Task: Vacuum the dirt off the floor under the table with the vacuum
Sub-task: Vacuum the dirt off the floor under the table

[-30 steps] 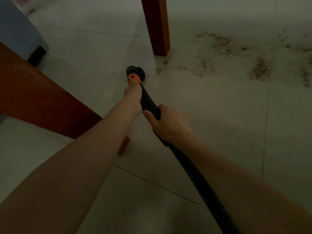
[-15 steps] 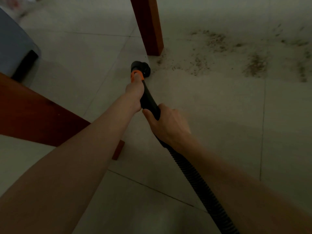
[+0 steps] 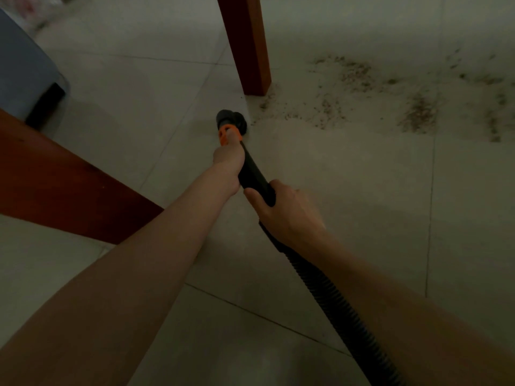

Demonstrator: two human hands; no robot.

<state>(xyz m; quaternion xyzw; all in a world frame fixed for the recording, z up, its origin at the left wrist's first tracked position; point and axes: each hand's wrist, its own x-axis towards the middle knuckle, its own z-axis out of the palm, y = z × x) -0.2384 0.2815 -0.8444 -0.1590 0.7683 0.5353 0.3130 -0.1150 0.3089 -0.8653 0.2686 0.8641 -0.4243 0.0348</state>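
Floor [image 3: 362, 204] of pale tiles fills the view, and most of what lies near the person looks clean, while a wide scatter of dirt [image 3: 418, 112] is spread across the far right, thickest beyond the bench leg [image 3: 245, 43]. By my judgement the job is partly done, with the whole far patch left. A dark wooden bench edge [image 3: 55, 176] crosses the left side, with a grey stool [image 3: 25, 68] behind it. The vacuum [image 3: 256, 176], a black ribbed hose ending in an orange collar and a round black nozzle, points at the near edge of the dirt, just beside the leg's foot. The right hand [image 3: 287, 213] is wrapped round the rigid tube; the left hand [image 3: 228, 162] grips it nearer the collar.
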